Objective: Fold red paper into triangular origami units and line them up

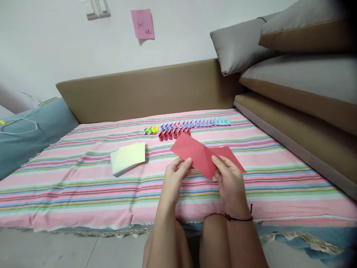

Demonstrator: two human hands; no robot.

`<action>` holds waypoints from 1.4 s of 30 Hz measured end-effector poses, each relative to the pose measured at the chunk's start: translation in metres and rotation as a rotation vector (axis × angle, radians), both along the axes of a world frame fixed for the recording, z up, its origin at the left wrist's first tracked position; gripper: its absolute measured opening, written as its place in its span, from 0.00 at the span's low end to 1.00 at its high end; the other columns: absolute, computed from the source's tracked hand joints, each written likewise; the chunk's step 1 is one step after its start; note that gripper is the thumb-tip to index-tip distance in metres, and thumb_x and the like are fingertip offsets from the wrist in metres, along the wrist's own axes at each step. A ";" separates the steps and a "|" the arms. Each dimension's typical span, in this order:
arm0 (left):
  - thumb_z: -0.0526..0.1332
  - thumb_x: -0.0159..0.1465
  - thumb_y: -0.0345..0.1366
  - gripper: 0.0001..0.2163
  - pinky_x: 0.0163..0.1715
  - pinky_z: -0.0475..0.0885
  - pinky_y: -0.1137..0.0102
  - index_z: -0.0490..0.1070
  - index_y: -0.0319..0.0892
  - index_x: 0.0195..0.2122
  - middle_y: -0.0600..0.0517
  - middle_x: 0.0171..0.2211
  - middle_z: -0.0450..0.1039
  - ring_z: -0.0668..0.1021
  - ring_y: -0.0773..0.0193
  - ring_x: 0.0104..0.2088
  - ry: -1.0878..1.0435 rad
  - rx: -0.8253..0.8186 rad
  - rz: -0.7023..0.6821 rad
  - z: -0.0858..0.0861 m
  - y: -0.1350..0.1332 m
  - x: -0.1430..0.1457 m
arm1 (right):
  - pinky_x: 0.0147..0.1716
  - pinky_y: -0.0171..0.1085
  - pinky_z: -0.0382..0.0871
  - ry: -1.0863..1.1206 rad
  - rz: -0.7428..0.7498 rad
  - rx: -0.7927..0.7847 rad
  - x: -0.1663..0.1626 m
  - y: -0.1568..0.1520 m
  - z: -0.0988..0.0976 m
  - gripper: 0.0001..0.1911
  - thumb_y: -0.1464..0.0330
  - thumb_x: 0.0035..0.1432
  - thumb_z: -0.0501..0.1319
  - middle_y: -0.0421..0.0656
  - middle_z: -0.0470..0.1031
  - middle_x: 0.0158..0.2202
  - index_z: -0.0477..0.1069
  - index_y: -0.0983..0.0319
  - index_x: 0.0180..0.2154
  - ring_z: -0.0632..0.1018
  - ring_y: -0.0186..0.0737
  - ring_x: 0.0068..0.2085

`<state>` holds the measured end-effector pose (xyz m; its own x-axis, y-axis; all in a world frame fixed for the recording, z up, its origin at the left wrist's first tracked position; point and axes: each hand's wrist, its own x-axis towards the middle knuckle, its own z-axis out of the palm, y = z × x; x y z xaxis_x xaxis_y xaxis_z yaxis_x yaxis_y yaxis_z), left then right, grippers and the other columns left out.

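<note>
L hand (175,175) + R hand (230,178) both pinching red paper (199,154) above bed (83,186); paper stack (128,158) near left.

The pink sticky note (142,24) on the wall reads "301" above a second, unclear scribble

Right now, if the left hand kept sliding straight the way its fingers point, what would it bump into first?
The left hand points up and a little right, so it would first meet the creased red paper sheet it already pinches. Beyond that, probably the row of small folded red paper pieces, though depth is hard to judge.
</note>
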<state>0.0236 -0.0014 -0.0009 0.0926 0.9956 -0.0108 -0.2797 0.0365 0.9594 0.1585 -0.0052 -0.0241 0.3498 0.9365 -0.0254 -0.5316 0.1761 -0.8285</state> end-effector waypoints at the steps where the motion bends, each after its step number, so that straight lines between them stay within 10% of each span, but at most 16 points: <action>1: 0.65 0.53 0.44 0.16 0.39 0.73 0.69 0.75 0.39 0.39 0.47 0.38 0.78 0.79 0.61 0.37 0.004 0.023 0.047 0.000 -0.001 0.001 | 0.21 0.31 0.67 -0.025 0.030 -0.003 -0.001 0.000 0.000 0.14 0.62 0.45 0.68 0.40 0.76 0.27 0.73 0.62 0.33 0.75 0.34 0.25; 13: 0.70 0.47 0.41 0.12 0.26 0.74 0.73 0.74 0.37 0.24 0.52 0.22 0.75 0.76 0.68 0.23 0.106 0.021 0.220 -0.009 0.006 -0.010 | 0.53 0.47 0.65 -0.947 0.076 0.252 -0.006 -0.002 0.003 0.27 0.61 0.50 0.65 0.48 0.70 0.52 0.67 0.58 0.52 0.70 0.48 0.53; 29: 0.66 0.53 0.42 0.18 0.30 0.74 0.72 0.73 0.39 0.42 0.45 0.39 0.78 0.79 0.58 0.37 0.043 0.055 0.051 0.004 -0.002 -0.008 | 0.51 0.42 0.67 -0.949 0.226 0.262 -0.011 -0.005 0.005 0.27 0.61 0.51 0.64 0.46 0.68 0.53 0.66 0.56 0.53 0.69 0.46 0.55; 42: 0.72 0.44 0.38 0.13 0.30 0.76 0.69 0.74 0.38 0.28 0.50 0.27 0.77 0.78 0.64 0.29 0.012 0.067 0.137 -0.004 0.004 -0.013 | 0.53 0.43 0.65 -0.762 0.372 0.293 -0.009 -0.006 0.008 0.24 0.61 0.53 0.63 0.44 0.69 0.54 0.67 0.55 0.52 0.69 0.46 0.55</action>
